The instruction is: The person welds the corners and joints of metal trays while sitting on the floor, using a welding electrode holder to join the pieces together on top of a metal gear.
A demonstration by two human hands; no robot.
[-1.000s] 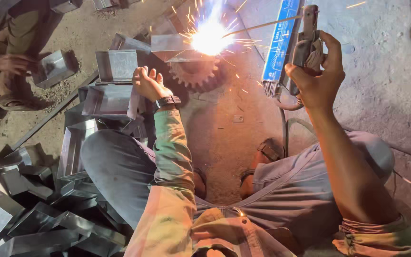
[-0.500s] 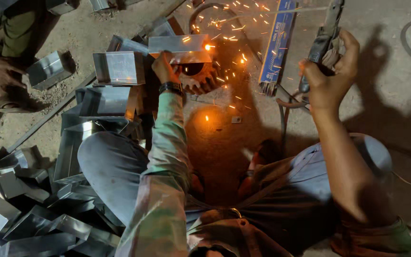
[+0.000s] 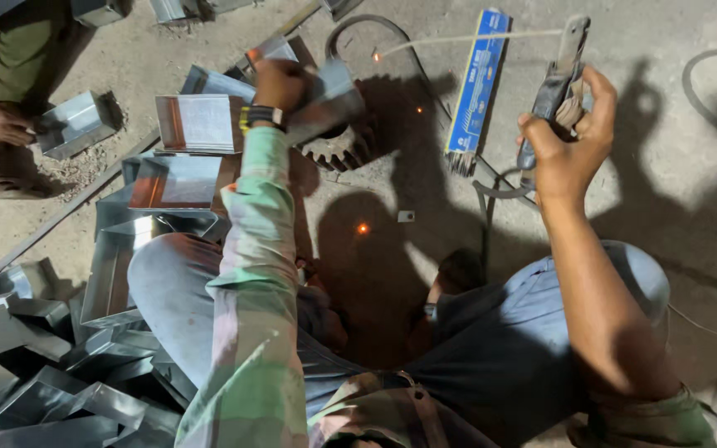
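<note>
Left hand (image 3: pixel 280 83): closed around a folded sheet-metal piece (image 3: pixel 329 95), gripping it at its near end. The piece is held just above a dark toothed gear wheel (image 3: pixel 338 148) that lies on the floor (image 3: pixel 665 108); whether piece and gear touch cannot be told. A dark watch (image 3: pixel 260 116) sits on the wrist.

Right hand (image 3: pixel 566 149): fingers wrapped tight round the handle of an electrode holder (image 3: pixel 558 79), raised above the floor. A thin welding rod (image 3: pixel 466 39) runs leftward from the holder, its tip glowing orange and clear of the metal piece.

Change since half a second ago: the spray of sparks over the gear has died down to a few stray embers, one glowing on the floor between the knees. The metal piece, then resting flat on the gear, is now tilted and lifted in the left hand. The rod has come into view, drawn away from the work.

Packages: one long, flat blue packet (image 3: pixel 476 79) with white and yellow print, lying on the floor between the two hands, just right of the gear, with rod ends showing at its near end.
</note>
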